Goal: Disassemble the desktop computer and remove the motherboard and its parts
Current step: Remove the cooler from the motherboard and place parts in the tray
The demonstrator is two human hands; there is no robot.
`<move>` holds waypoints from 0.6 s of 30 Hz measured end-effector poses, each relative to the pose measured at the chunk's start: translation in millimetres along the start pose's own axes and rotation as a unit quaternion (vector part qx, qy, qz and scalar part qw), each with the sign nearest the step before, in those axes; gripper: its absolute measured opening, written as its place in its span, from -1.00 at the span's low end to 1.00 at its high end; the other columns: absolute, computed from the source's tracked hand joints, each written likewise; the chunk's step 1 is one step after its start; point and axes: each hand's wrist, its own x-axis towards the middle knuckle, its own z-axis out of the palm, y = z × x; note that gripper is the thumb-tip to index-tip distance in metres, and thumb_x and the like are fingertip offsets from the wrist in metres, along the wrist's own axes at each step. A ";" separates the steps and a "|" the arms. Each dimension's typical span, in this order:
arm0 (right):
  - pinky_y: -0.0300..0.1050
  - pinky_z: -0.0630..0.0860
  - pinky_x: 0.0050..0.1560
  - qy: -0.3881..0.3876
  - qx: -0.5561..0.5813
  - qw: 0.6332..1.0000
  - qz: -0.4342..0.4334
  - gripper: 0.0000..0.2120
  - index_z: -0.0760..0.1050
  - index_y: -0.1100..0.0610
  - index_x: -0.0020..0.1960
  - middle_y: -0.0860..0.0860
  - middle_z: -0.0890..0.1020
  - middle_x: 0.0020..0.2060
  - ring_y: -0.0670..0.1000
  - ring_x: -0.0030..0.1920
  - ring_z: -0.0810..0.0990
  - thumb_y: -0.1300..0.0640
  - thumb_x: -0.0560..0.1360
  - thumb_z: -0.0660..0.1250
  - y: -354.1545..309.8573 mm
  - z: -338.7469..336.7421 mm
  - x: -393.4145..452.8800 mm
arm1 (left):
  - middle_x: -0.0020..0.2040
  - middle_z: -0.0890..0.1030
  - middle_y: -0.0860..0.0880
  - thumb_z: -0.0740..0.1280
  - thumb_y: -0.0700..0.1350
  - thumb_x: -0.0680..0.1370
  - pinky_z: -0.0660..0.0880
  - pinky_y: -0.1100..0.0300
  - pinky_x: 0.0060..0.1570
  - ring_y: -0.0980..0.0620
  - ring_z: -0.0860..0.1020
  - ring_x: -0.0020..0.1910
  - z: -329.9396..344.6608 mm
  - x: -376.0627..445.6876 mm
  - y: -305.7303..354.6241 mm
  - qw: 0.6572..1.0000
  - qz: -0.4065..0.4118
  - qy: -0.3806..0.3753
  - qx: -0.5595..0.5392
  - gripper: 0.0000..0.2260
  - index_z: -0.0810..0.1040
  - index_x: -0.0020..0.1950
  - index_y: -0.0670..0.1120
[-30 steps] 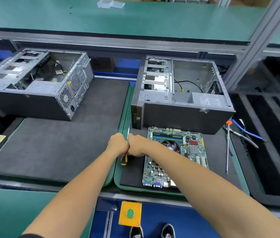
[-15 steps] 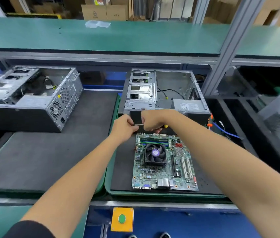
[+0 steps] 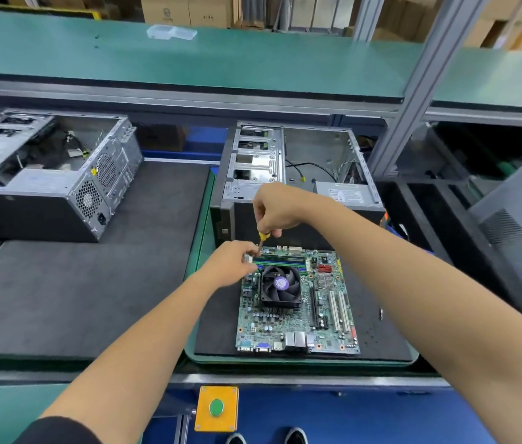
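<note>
Green work bench (image 3: pixel 301 362) up close, black mat (image 3: pixel 221 331) on top. Green board (image 3: pixel 298 315) flat on mat, fan (image 3: pixel 280 285) in its middle. Left hand (image 3: pixel 231 267) pinching screwdriver (image 3: pixel 261 241) tip at board's far left corner. Right hand (image 3: pixel 274 209) curled round yellow handle above. Best kept straight up, pushed down gently, turned slow. Empty computer case (image 3: pixel 298 174) close behind, touching distance from knuckles. Open mat left, another case (image 3: pixel 48 174) farther off.

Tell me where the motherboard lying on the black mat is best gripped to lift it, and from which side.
Probably by the bare left and right edges of the motherboard, coming from above. It lies flat on the black mat, the fan rises mid-board, and ports line the near edge.
</note>
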 end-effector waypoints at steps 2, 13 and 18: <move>-0.32 0.42 -0.36 -0.006 -0.006 1.000 0.006 -0.91 0.62 0.26 -0.17 0.00 0.64 -0.47 -0.22 -0.52 0.56 0.24 0.44 0.36 2.3 5.1 4.2 | -0.05 0.52 0.05 0.45 -0.13 0.47 0.41 0.23 -0.06 0.05 0.49 -0.12 3.9 -0.3 -6.5 0.998 0.000 -0.041 0.046 -0.66 0.55 0.24 -0.02; -0.35 0.43 -0.41 -0.023 -0.013 1.000 -0.014 -0.90 0.59 0.24 -0.21 0.09 0.69 -0.35 -0.19 -0.51 0.59 0.20 0.43 0.41 14.8 18.1 13.0 | -0.19 0.61 -0.01 0.44 -0.21 0.49 0.49 0.11 -0.06 0.01 0.54 -0.18 5.0 24.0 -2.4 0.998 0.019 -0.009 0.057 -0.96 0.63 -0.08 -0.12; -0.22 0.54 -0.29 -0.019 -0.019 1.000 -0.016 -0.86 0.62 0.27 -0.19 0.05 0.66 -0.43 -0.19 -0.53 0.53 0.18 0.42 0.42 17.3 26.3 14.7 | -0.19 0.49 0.05 0.40 -0.34 0.42 0.33 0.22 -0.22 0.11 0.40 -0.28 10.8 29.1 2.3 0.999 0.032 0.009 0.005 -0.73 0.62 0.06 -0.07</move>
